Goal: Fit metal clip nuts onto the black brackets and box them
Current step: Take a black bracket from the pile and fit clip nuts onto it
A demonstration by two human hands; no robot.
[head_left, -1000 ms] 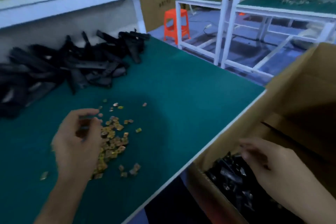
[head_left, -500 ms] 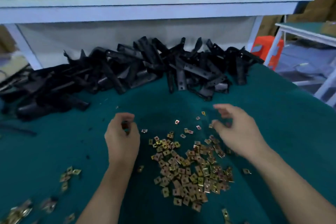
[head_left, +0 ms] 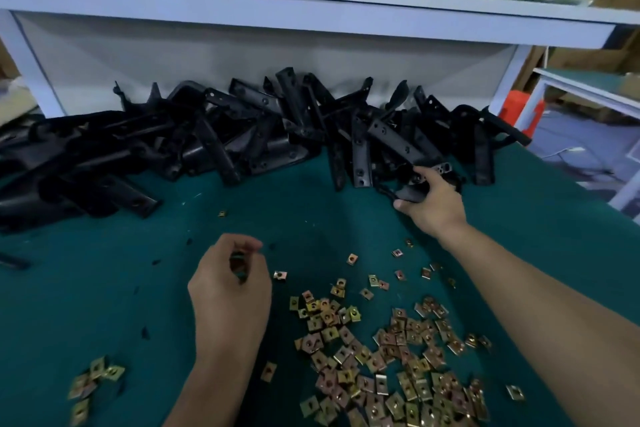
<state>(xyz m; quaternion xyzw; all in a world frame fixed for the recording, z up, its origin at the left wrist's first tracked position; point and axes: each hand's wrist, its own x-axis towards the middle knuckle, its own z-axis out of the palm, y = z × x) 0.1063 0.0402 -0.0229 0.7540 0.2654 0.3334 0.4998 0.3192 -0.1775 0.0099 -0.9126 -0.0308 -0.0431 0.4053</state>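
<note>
R hand (head_left: 431, 206) fingers grip a black bracket (head_left: 412, 193) at the pile (head_left: 242, 135) edge on the bench (head_left: 104, 288), L hand (head_left: 230, 291) fingers pinching apparently a clip nut (head_left: 238, 265) near the loose nuts (head_left: 398, 357), prob. ready for fitting.

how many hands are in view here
2. The left hand, fingers curled, is over the green mat beside the scattered brass-coloured metal clip nuts; the right hand grips a black plastic bracket at the bracket pile's right end.

no readable text, labels, brands or numbers anywhere, bottle label on shelf too blurred
</note>
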